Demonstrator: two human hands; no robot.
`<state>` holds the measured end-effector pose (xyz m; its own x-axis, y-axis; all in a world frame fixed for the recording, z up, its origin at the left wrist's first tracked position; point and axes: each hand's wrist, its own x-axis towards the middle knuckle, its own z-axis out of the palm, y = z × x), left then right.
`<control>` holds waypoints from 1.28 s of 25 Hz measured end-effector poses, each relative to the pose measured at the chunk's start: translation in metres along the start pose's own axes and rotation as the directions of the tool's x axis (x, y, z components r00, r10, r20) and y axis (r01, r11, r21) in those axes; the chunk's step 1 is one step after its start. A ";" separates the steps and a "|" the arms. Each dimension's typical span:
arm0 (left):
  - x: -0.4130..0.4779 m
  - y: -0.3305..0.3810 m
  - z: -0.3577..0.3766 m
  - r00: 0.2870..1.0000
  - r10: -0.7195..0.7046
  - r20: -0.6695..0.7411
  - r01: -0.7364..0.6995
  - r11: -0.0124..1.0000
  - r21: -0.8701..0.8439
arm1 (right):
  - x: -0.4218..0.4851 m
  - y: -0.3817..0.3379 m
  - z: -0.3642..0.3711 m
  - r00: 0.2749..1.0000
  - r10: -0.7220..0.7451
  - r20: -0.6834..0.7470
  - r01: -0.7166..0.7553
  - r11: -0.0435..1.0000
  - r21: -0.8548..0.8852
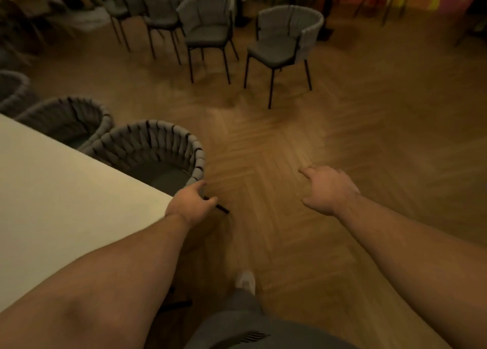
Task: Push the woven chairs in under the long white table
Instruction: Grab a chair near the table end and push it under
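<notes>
The long white table [52, 190] fills the left side. Three grey woven chairs stand along its far edge: the nearest chair [147, 148], a second chair [66, 119] behind it and a third chair [13, 90] at the left edge. All have their seats partly under the tabletop. My left hand [189, 203] is at the near end of the nearest chair's woven back, thumb touching it and fingers loosely spread around the black leg. My right hand [326, 187] hovers over the floor with relaxed fingers, holding nothing.
More grey chairs stand loose on the herringbone wood floor [290, 143]: one chair [282, 48] to the right, another chair [208, 29] beside it, and several behind in a row. My shoe [246, 281] is on the floor below. Colourful items line the back right.
</notes>
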<state>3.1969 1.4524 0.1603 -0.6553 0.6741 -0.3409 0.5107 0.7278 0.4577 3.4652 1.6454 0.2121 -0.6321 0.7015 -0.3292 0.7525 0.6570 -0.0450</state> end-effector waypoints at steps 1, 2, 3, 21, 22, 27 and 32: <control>0.014 0.001 -0.002 0.999 -0.027 -0.017 0.027 1.000 -0.003 | 0.025 -0.002 -0.006 0.999 -0.034 0.005 0.034 0.999 -0.008; 0.029 0.000 -0.006 0.998 -0.047 -0.036 0.046 0.999 -0.014 | 0.050 -0.005 -0.013 0.998 -0.066 0.006 0.067 0.998 -0.015; 0.047 -0.001 -0.010 0.997 -0.055 -0.058 0.053 0.998 -0.033 | 0.078 -0.010 -0.019 0.995 -0.097 0.009 0.097 0.995 -0.021; 0.350 0.035 -0.092 0.872 -0.477 -0.106 0.431 0.853 -0.294 | 0.521 -0.059 -0.152 0.841 -0.533 0.095 0.540 0.809 -0.234; 0.357 0.042 -0.091 0.854 -0.506 -0.123 0.449 0.834 -0.320 | 0.543 -0.062 -0.159 0.813 -0.570 0.116 0.580 0.779 -0.239; 0.381 0.072 -0.088 0.738 -0.658 -0.150 0.529 0.702 -0.476 | 0.636 -0.096 -0.190 0.646 -0.727 0.232 0.759 0.583 -0.289; 0.389 0.045 -0.073 0.575 -0.818 -0.016 0.654 0.471 -0.592 | 0.678 -0.180 -0.185 0.425 -0.848 0.318 0.895 0.340 -0.290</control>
<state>2.9245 1.7385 0.1081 -0.8034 -0.2096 -0.5573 -0.5173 0.7091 0.4792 2.8668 2.0538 0.1711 -0.8477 -0.3467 -0.4014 -0.3635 0.9309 -0.0364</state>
